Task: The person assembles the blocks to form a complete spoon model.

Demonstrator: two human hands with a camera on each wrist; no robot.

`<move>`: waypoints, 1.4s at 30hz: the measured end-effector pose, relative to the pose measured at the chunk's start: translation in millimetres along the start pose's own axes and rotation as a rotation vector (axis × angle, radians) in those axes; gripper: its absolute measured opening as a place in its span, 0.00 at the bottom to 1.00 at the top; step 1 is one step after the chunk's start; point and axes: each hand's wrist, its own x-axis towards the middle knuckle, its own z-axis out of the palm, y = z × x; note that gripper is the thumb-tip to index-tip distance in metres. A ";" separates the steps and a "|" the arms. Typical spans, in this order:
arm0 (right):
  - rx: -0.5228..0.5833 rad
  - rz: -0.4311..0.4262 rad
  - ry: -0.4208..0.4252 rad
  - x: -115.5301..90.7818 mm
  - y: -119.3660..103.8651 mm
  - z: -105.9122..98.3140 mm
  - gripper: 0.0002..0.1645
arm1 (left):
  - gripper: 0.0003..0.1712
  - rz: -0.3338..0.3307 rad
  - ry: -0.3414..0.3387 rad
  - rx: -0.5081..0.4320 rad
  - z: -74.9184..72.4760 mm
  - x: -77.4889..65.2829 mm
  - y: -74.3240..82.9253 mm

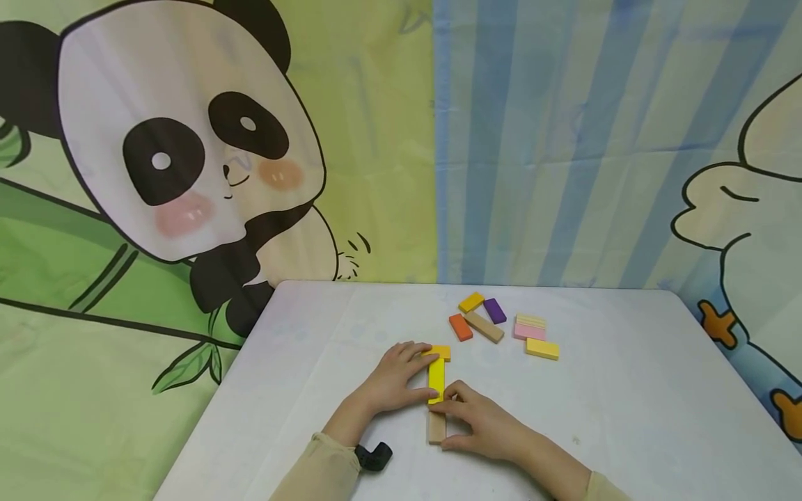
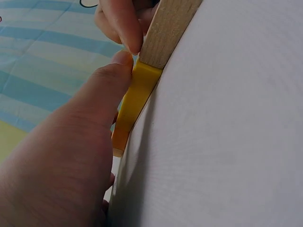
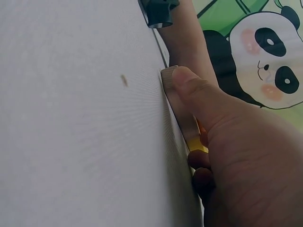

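Three blocks lie in a line on the white table [image 1: 301,348] in the head view. An amber block [image 1: 445,352] crosses the far end, a bright yellow block [image 1: 436,374] runs toward me, and a plain wooden block [image 1: 436,428] forms the near end. My left hand [image 1: 396,376] holds the yellow block, thumb by its near end and fingers at its far end, over the amber one. With thumb and fingers at opposite ends, my right hand [image 1: 491,422] pinches the wooden block. The left wrist view shows the wooden block [image 2: 170,33] meeting the yellow one [image 2: 138,92].
Farther back lie an amber block [image 1: 471,302], a purple block [image 1: 495,311], an orange-red block [image 1: 460,328] and a wooden block [image 1: 484,327]. Right of them, a pink block [image 1: 529,332] sits between pale blocks [image 1: 530,321] and a light yellow block [image 1: 541,349].
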 end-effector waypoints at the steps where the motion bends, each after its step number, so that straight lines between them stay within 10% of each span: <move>1: 0.005 0.004 0.000 -0.2 0.3 0.1 0.34 | 0.46 0.002 -0.003 0.002 -0.6 0.0 0.2; 21: 0.098 0.049 0.035 -0.1 2.1 -14.2 0.26 | 0.47 0.032 0.007 0.003 -3.4 -0.5 1.3; 33: 0.026 0.381 0.423 -31.4 75.6 -86.1 0.15 | 0.51 0.081 -0.017 -0.018 -7.9 -2.2 2.6; 42: -0.003 0.669 0.488 -57.8 121.0 -98.3 0.27 | 0.52 0.085 -0.031 -0.021 -5.4 -1.7 -0.1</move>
